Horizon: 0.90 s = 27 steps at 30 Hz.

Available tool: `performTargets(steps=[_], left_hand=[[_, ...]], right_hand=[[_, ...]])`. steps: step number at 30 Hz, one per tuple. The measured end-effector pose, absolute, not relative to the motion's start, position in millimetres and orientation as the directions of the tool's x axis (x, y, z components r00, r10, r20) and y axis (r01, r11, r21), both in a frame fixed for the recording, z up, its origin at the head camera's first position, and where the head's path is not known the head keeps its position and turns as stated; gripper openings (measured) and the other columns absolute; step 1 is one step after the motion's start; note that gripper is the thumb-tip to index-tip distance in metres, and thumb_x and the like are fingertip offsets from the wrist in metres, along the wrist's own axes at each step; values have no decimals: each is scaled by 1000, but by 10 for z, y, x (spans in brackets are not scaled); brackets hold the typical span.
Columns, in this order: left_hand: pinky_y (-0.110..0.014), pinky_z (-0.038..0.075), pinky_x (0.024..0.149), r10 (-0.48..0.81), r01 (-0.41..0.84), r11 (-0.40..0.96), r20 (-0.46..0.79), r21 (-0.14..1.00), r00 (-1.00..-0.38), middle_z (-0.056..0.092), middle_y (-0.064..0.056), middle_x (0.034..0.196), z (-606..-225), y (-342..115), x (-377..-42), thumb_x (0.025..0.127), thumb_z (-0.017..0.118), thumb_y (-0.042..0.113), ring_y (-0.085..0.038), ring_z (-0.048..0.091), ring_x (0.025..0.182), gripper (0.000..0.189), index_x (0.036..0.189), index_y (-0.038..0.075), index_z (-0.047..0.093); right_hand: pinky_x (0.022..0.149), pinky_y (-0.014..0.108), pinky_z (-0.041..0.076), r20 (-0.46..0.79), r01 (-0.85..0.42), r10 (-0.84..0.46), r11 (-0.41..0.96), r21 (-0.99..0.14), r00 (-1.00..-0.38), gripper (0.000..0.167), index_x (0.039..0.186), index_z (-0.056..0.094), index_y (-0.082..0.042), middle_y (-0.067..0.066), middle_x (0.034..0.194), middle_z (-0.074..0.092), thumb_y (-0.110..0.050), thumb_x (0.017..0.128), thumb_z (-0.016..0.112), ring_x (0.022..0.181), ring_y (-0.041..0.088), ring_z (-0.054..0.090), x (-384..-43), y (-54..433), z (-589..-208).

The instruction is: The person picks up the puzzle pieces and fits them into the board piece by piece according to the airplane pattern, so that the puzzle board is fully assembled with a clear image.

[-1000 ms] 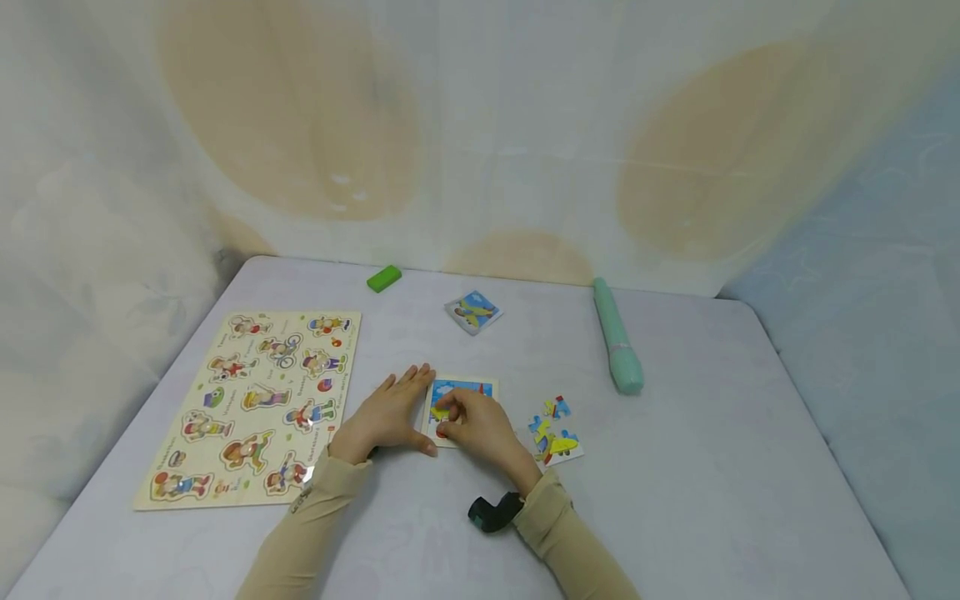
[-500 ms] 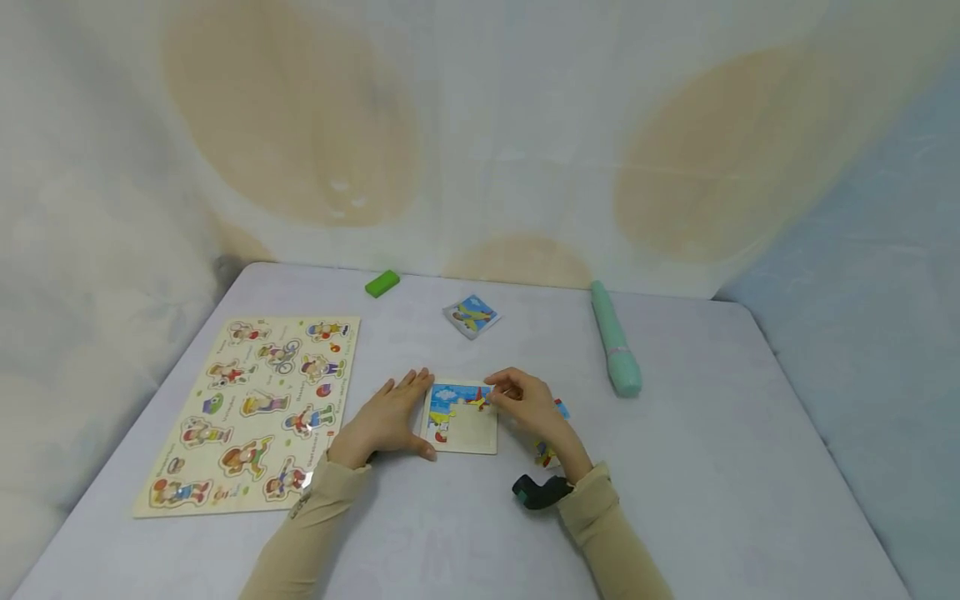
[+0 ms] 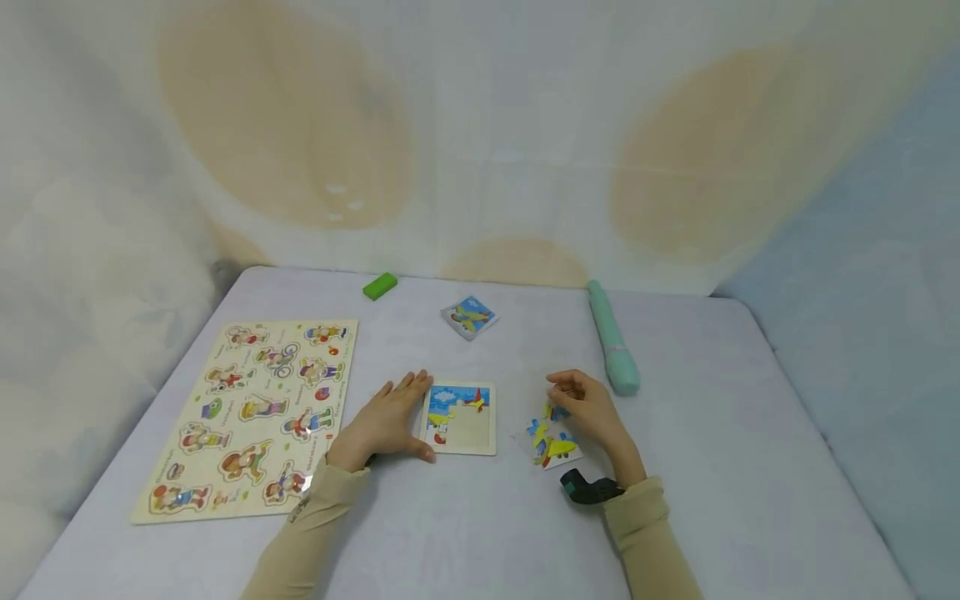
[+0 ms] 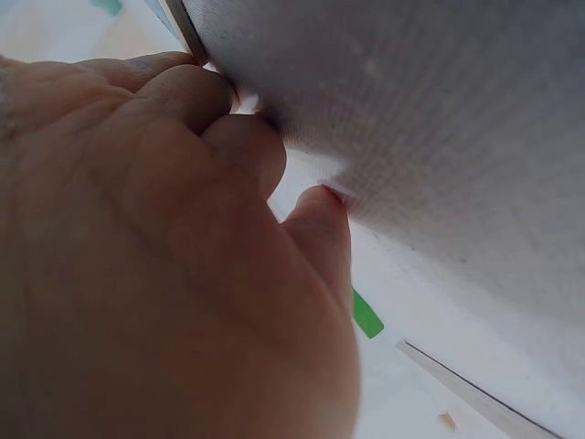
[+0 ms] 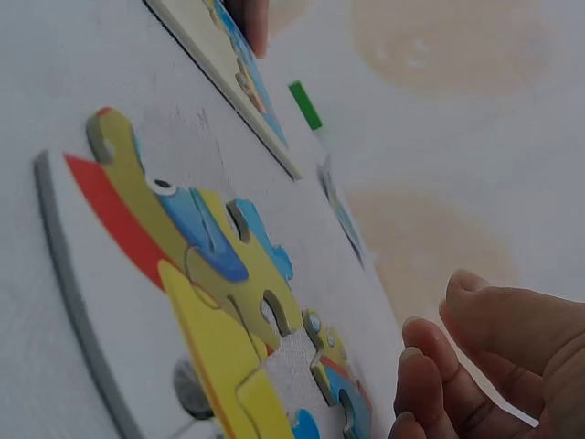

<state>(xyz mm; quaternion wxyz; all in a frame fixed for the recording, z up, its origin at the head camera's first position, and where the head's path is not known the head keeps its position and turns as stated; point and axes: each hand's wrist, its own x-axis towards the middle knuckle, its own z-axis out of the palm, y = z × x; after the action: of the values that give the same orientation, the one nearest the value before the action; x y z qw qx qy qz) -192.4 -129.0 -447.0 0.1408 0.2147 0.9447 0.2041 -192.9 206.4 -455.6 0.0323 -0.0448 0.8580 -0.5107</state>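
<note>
A small wooden jigsaw tray (image 3: 474, 435) lies mid-table. Blue-sky pieces fill its top and left side, and bare wood shows at lower right. My left hand (image 3: 384, 425) rests flat beside it, fingers spread, fingertips and thumb right at its left edge. Several loose jigsaw pieces (image 3: 557, 448), yellow, blue and red, lie to the tray's right; up close in the right wrist view, some interlock. Over their far right side hovers my right hand (image 3: 594, 408). Its fingers (image 5: 419, 389) are loosely bent, with a gap to the thumb and nothing between them.
To the left lies a large wooden board (image 3: 255, 446) with cartoon sports figures. Farther back are a green block (image 3: 380, 286) and a picture card (image 3: 470, 317) with an airplane. A mint-green, club-shaped object (image 3: 615, 346) lies at the back right.
My right hand has left the jigsaw tray, passing its upper right corner, and moved right over the loose pieces. A red-and-yellow piece now shows in that corner. My left hand has stayed put.
</note>
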Motion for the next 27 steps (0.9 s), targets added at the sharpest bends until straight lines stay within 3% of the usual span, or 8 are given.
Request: performTargets(steps=[6, 13, 20, 27], left_hand=[[-55, 13, 122, 460, 347, 827, -179, 443, -869, 22, -14, 161, -4481, -1272, -1938, 61, 89, 46, -33, 16, 151, 120, 153, 3, 25], [-54, 12, 123, 454, 335, 830, -192, 445, -870, 21, -14, 161, -4470, -1279, -1936, 61, 89, 45, -33, 15, 151, 120, 153, 3, 25], [-54, 12, 123, 458, 340, 829, -191, 444, -868, 20, -14, 161, -4452, -1284, -1929, 61, 89, 45, -33, 15, 151, 119, 153, 3, 25], [-56, 13, 122, 467, 352, 824, -179, 445, -866, 22, -15, 161, -4450, -1291, -1926, 61, 88, 46, -34, 16, 150, 119, 152, 2, 26]], right_hand=[[73, 18, 50, -33, -32, -112, 535, -844, -993, 29, 118, 63, -1, 17, 106, 66, -11, 90, 65, 85, 15, 60, -1927, 2153, -4533], [66, 20, 48, -90, -39, -203, 557, -830, -975, 45, 121, 62, 0, 21, 114, 64, 2, 78, 73, 79, 17, 55, -1894, 2213, -4468], [64, 19, 45, -96, -52, -227, 570, -820, -969, 44, 121, 63, 0, 19, 111, 64, 6, 78, 72, 79, 18, 50, -1898, 2192, -4502], [74, 22, 48, -70, -54, -188, 581, -812, -980, 38, 117, 65, -2, 15, 103, 64, 7, 80, 68, 88, 19, 56, -1902, 2169, -4524]])
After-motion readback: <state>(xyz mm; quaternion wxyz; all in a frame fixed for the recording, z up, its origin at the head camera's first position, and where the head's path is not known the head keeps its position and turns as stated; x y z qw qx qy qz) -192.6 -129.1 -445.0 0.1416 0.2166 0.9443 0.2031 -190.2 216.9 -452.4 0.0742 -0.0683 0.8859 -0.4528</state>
